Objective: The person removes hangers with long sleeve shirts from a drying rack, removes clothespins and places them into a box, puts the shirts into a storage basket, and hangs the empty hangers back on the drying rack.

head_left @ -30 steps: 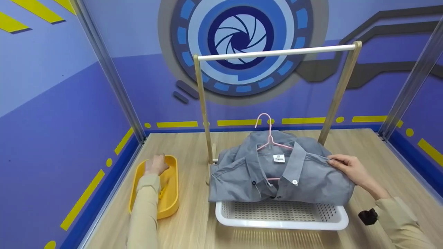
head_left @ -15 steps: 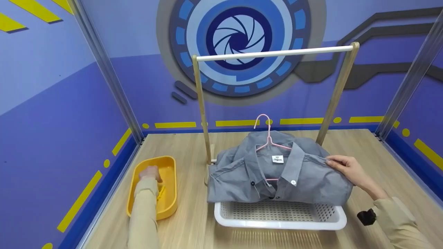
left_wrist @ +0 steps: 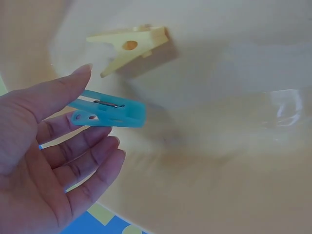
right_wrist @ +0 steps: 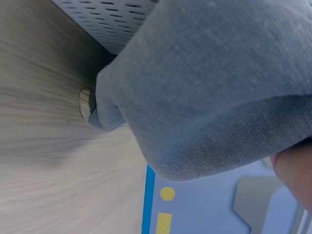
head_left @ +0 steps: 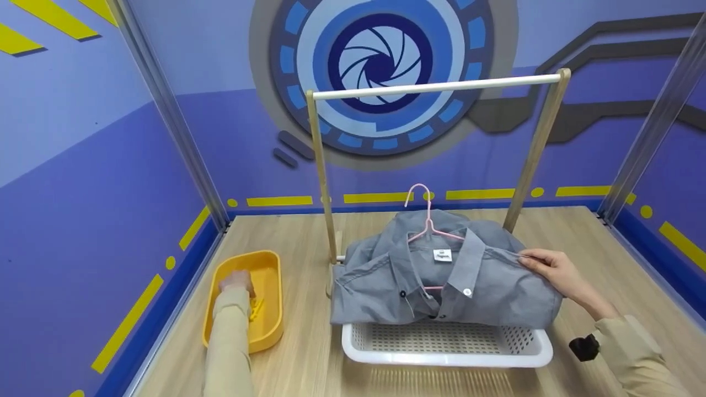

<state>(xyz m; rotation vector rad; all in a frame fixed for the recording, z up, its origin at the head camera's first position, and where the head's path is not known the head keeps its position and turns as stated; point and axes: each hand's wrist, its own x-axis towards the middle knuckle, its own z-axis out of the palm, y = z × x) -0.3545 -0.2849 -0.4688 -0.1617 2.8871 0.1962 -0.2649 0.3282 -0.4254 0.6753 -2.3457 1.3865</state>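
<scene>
The left hand (head_left: 236,279) is down inside the yellow tray (head_left: 267,281), its grip pinching a blue clip (left_wrist: 129,113) by the handle ends, thumb above and fingers below. The clip's nose points away from the palm. A yellow clip (left_wrist: 139,43) lies near it on the tray's floor, touching neither the hand nor the blue clip.

The right hand (head_left: 565,275) pinches the grey shirt (head_left: 507,292) at the shoulder; the wrist view shows one fingertip tucked against the underside of a fold. The shirt lies face up across the far part of the white basket (head_left: 449,359), whose near rim and perforated floor show in front. A pink hanger (head_left: 429,220) sits inside the collar, its hook upright and well apart from the rack's bar. The collar is spread, showing a white label (head_left: 442,255); one collar point has a white button (head_left: 468,292).

The rack (head_left: 436,87) stands behind the basket. Tray, basket and rack are all on the tabletop (head_left: 309,320), the tray left of the basket. Beige sleeves (head_left: 229,342) cover both forearms.
</scene>
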